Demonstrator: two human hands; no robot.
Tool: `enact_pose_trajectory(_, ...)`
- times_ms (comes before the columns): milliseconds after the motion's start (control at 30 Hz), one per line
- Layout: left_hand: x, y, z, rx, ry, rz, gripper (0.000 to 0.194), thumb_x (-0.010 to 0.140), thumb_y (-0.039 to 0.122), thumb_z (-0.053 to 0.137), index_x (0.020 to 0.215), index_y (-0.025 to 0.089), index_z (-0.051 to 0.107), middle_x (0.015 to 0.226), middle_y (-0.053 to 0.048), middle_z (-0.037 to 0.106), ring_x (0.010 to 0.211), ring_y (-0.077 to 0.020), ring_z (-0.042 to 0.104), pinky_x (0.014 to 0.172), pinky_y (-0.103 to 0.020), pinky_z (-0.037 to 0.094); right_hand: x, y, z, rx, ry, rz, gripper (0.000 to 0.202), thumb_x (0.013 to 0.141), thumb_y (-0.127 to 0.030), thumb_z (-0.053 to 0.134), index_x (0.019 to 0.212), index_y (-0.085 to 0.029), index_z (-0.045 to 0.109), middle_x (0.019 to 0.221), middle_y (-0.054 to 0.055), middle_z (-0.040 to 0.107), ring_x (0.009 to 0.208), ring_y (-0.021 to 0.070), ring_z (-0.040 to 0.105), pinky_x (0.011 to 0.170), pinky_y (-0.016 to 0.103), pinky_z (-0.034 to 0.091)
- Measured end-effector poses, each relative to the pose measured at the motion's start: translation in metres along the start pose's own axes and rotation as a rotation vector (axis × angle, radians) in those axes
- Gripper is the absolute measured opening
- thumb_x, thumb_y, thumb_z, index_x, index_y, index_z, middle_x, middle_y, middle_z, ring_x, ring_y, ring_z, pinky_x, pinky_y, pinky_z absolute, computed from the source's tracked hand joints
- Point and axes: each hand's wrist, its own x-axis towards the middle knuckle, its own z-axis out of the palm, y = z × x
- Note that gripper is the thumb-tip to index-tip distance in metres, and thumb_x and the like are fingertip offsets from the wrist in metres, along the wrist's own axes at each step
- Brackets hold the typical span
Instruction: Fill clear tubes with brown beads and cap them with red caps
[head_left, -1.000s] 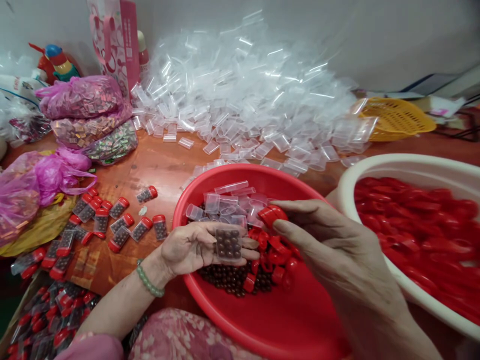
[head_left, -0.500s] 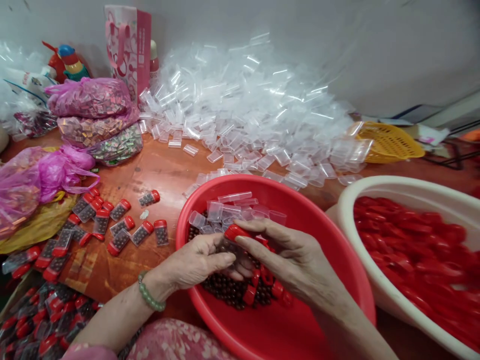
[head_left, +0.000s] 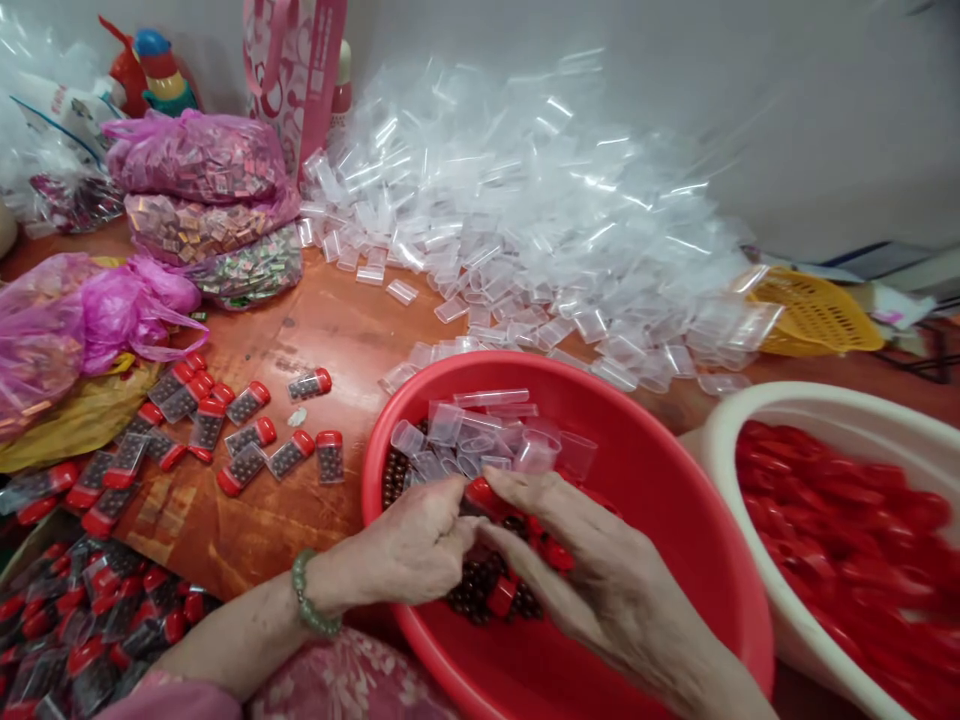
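Above the left half of the red tub (head_left: 675, 500), the right hand (head_left: 592, 550) pinches a cap (head_left: 481, 495) between thumb and fingers. The left hand (head_left: 420, 540) is curled against it; what that hand grips is hidden. Capped cases of beads on the bench's (head_left: 345, 325) near-left corner (head_left: 246, 468), and a heap (head_left: 97, 625) just off it, look done. Much seems left: empty sleeves (head_left: 525, 215) along the far edge, sleeves, beads (head_left: 469, 595) and caps in the red tub, more caps in the white tub (head_left: 716, 430).

The basin (head_left: 637, 460) is plain red, dark-brown beads (head_left: 472, 590) inside it, a red cap (head_left: 480, 492) above; right of it, a cream tub (head_left: 718, 450); left, a green bracelet (head_left: 303, 595).
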Motion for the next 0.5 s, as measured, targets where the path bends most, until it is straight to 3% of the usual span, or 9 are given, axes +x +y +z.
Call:
enact_pose_trajectory(133,0.004,-0.004,0.003,-0.379,-0.055,-0.144,0.017,0.09,0.021,0.045,0.102,0.014,0.055,0.079,-0.002,0.056,0.071,-0.0134,0.054,0.067,-0.027,0.046,-0.005,-0.004,0.008,-0.184,-0.079,-0.028,0.053,0.092,-0.038,0.051,0.134,-0.008,0.042,0.111,0.021,0.065,0.103,0.0298,0.064,0.082,0.042,0.056)
enact_pose_trajectory(200,0.008,-0.006,0.006,-0.614,-0.092,-0.204,0.022,0.089,0.028,0.051,0.105,0.013,0.057,0.073,0.0,0.056,0.065,-0.0111,0.054,0.064,-0.025,0.046,-0.006,-0.004,0.014,-0.274,-0.047,-0.04,0.061,0.092,-0.04,0.048,0.14,-0.005,0.034,0.11,0.024,0.064,0.1,0.0337,0.064,0.077,0.047,0.055)
enact_pose_trajectory(333,0.013,-0.007,0.008,-0.793,-0.12,-0.143,0.053,0.068,0.054,0.075,0.098,0.012,0.063,0.071,-0.001,0.062,0.067,-0.0126,0.058,0.072,-0.027,0.048,-0.006,-0.004,0.019,-0.375,0.075,-0.081,0.065,0.086,-0.035,0.052,0.141,-0.006,0.032,0.101,0.022,0.066,0.087,0.033,0.066,0.072,0.047,0.052)
enact_pose_trajectory(400,0.014,-0.006,0.009,-0.851,-0.142,-0.193,0.063,0.065,0.068,0.069,0.092,0.011,0.066,0.067,-0.003,0.062,0.066,-0.0149,0.059,0.071,-0.029,0.049,-0.007,-0.005,0.019,-0.36,0.074,-0.115,0.067,0.083,-0.033,0.056,0.141,-0.008,0.033,0.099,0.019,0.068,0.086,0.0312,0.066,0.074,0.045,0.052)
enact_pose_trajectory(500,0.01,-0.004,0.018,-0.894,-0.08,-0.381,0.073,0.077,0.077,0.043,0.087,0.009,0.067,0.063,-0.006,0.06,0.065,-0.0196,0.06,0.07,-0.035,0.049,-0.012,-0.009,0.02,-0.335,0.053,-0.163,0.068,0.08,-0.03,0.059,0.141,-0.01,0.034,0.098,0.017,0.071,0.085,0.0291,0.068,0.077,0.044,0.052)
